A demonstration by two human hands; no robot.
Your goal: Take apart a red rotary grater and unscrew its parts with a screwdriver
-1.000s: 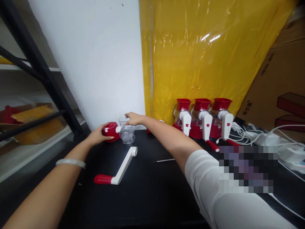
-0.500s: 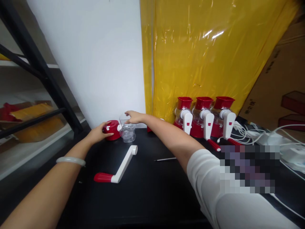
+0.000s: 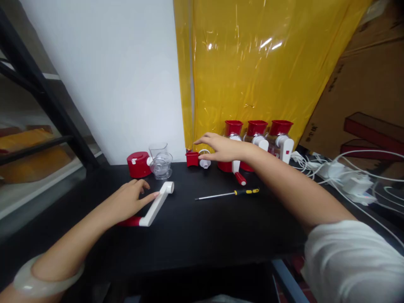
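Note:
My left hand [image 3: 131, 200] lies open over the white crank handle with a red grip [image 3: 153, 207] on the black table [image 3: 202, 235], fingertips touching its white arm. My right hand [image 3: 219, 147] reaches to the back of the table with fingers spread, hovering over a small red and white part [image 3: 196, 159]. A red base [image 3: 138, 164] and a clear plastic cup [image 3: 160, 161] stand together at the back left, with neither hand on them.
Three assembled red and white hand-crank machines [image 3: 256, 141] stand against a yellow plastic sheet [image 3: 252, 67]. A screwdriver with a yellow-black handle [image 3: 227, 194] lies mid-table. White cables and adapters [image 3: 341, 176] sprawl at right. Cardboard boxes [image 3: 362, 105] and a black shelf frame [image 3: 44, 97] flank the table.
Both hands left the red base and clear cup. My left hand dropped down to the crank handle; my right hand swung right toward the small red part. The view shifted right.

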